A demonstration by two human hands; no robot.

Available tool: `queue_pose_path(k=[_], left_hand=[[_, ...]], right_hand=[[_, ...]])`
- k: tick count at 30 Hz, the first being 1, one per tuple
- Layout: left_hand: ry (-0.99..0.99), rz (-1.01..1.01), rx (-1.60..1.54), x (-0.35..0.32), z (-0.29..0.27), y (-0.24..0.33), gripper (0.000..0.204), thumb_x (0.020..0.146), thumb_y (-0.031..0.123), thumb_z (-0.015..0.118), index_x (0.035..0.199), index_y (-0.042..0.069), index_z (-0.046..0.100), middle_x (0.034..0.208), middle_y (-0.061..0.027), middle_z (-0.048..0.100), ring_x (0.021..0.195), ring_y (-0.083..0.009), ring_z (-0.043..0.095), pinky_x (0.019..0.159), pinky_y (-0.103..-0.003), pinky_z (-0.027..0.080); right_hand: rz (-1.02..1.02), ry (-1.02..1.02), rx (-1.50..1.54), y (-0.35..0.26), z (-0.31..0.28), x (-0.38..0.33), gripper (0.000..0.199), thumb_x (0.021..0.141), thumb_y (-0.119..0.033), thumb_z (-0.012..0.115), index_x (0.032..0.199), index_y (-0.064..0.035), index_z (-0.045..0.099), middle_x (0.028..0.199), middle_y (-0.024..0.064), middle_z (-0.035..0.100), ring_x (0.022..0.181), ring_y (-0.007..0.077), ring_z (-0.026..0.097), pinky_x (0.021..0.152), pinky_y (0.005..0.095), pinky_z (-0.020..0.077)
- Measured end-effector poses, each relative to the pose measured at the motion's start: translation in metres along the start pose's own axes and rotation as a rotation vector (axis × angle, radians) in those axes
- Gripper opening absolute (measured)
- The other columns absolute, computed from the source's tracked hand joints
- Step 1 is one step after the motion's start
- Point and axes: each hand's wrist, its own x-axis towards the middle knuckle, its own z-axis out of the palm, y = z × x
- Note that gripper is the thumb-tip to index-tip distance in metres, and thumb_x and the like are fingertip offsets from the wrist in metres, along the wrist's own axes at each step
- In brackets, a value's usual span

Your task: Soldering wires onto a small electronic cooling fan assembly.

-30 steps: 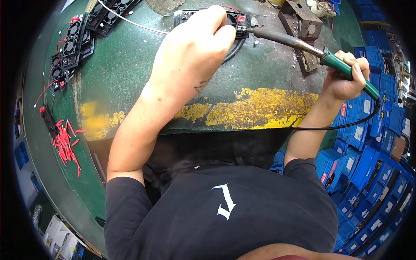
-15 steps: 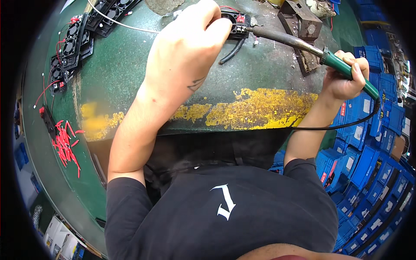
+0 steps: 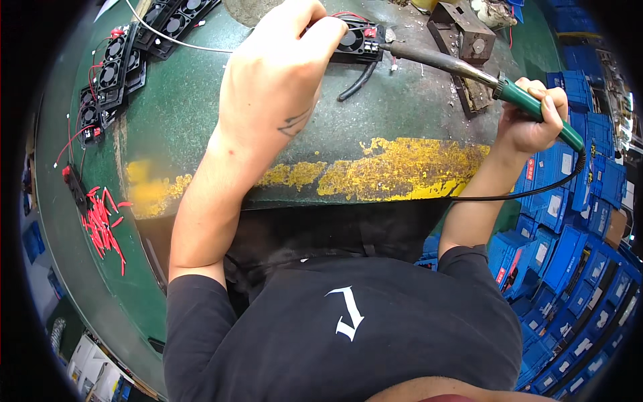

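Observation:
In my right hand point(image 3: 536, 124) is the green handle of a soldering iron point(image 3: 449, 61), its long metal barrel pointing left. The tip meets the white terminals at the right end of a black fan assembly point(image 3: 351, 43), which has a small red part on top. My left hand point(image 3: 271, 74) is pinched on a thin pale wire, likely solder wire point(image 3: 194, 47), above the fan's left side. A thin strand of it reaches from the fingertips toward the terminals. My left hand hides part of the fan. A short black cable point(image 3: 358, 82) sticks out below it.
More black fan assemblies point(image 3: 110, 63) with red leads are stacked at the far left. Many red sleeve pieces point(image 3: 102, 224) lie on the green bench point(image 3: 181, 120). A rusty metal bracket point(image 3: 462, 40) stands near the iron. Blue bins point(image 3: 549, 194) fill the right side.
My left hand has drawn back a little to the left with the wire, uncovering more of the fan. The soldering iron's tip stays at the terminals.

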Motion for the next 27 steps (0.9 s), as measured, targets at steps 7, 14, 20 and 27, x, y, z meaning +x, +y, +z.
queue_pose_path(k=[7,14,20,27], left_hand=[[0.763,0.39,-0.464,0.002,0.047,-0.028,0.024,0.078,-0.005,0.068,0.101,0.003,0.071,0.094,-0.0127,0.064,0.086,-0.0316,0.066,0.074,-0.038,0.055],[0.752,0.391,-0.469,0.003,0.045,-0.03,0.024,0.078,-0.005,0.068,0.1,0.003,0.07,0.093,-0.0128,0.063,0.085,-0.0321,0.065,0.073,-0.039,0.054],[0.722,0.377,-0.48,0.002,0.043,-0.03,0.022,0.079,-0.005,0.067,0.1,0.002,0.07,0.093,-0.0134,0.063,0.085,-0.033,0.065,0.073,-0.039,0.054],[0.757,0.39,-0.495,0.004,0.045,-0.03,0.023,0.08,-0.005,0.067,0.101,0.002,0.07,0.094,-0.0139,0.063,0.082,-0.0335,0.065,0.072,-0.04,0.054]], right_hand=[[0.018,0.024,-0.015,0.001,0.003,0.0,0.018,0.084,-0.018,0.053,0.071,-0.0092,0.045,0.066,0.0082,0.054,0.055,0.0163,0.043,0.045,0.0274,0.033],[0.032,0.043,-0.039,-0.002,0.009,-0.001,0.019,0.084,-0.019,0.054,0.071,-0.0107,0.043,0.066,0.0069,0.053,0.055,0.0159,0.043,0.046,0.0268,0.0327],[0.01,0.036,-0.038,0.001,0.006,0.0,0.018,0.084,-0.018,0.054,0.071,-0.0105,0.044,0.066,0.0065,0.053,0.056,0.0156,0.043,0.046,0.0268,0.0327],[0.012,0.036,-0.038,0.001,0.006,-0.001,0.018,0.085,-0.02,0.054,0.071,-0.009,0.049,0.064,0.0084,0.053,0.05,0.0174,0.043,0.043,0.0286,0.0326]])
